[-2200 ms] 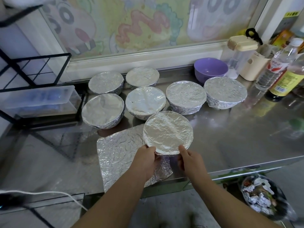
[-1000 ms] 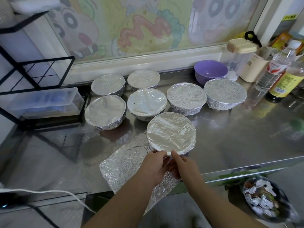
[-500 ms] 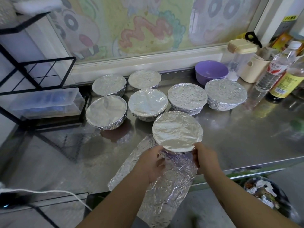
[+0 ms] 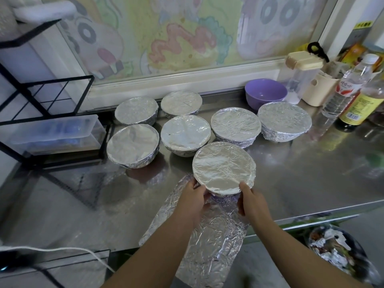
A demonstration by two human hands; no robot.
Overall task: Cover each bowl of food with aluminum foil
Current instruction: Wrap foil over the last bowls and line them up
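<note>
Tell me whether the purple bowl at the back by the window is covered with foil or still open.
Open. The purple bowl shows its bare purple inside and rim, with no foil over it. Whether it holds food cannot be told.

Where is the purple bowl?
The purple bowl sits uncovered at the back right of the steel counter, below the painted window, between a foil-covered bowl and a clear jar with a cream lid.

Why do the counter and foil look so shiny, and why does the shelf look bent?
Head view: window daylight glares off the steel counter and the foil-covered bowl; the wide-angle lens bends the black rack at the edge; the bin in the corner looks blurry.
</note>
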